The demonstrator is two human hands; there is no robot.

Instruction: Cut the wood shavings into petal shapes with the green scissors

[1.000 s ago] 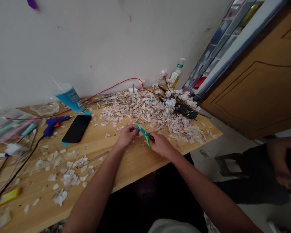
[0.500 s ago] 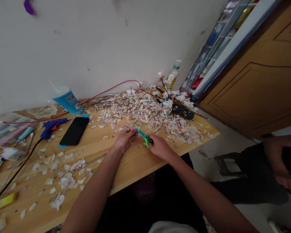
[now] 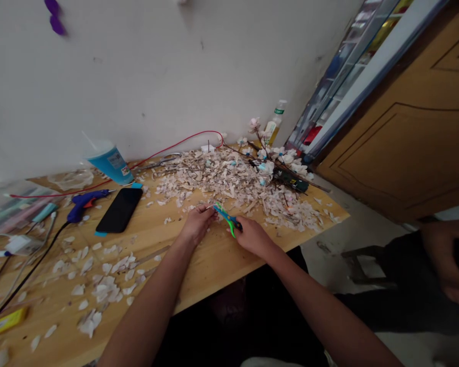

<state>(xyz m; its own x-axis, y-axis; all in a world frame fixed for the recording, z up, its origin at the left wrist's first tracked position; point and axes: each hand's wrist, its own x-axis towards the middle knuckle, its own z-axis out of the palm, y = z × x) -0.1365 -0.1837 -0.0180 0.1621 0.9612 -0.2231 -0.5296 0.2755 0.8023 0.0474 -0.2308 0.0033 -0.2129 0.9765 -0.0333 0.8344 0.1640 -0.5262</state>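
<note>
Scissors (image 3: 227,218), blue and bright green, were gripped in the right hand (image 3: 252,236) over the front of a wooden surface (image 3: 214,265). The left hand (image 3: 197,223) pinched a pale piece (image 3: 211,206), too small to make out, at their tips. Behind spread a heap of pale scraps (image 3: 218,171), with white-flowered branches (image 3: 265,167) and a bottle (image 3: 274,125) toward its right. Leftward were a tilted blue cup (image 3: 110,162), a dark phone (image 3: 120,210) and a blue glue gun (image 3: 82,205). A grey wall (image 3: 137,66) rose behind; rightward were a brown door (image 3: 405,142) and a person's dark-clothed leg (image 3: 409,300) near a stool (image 3: 361,267).
</note>
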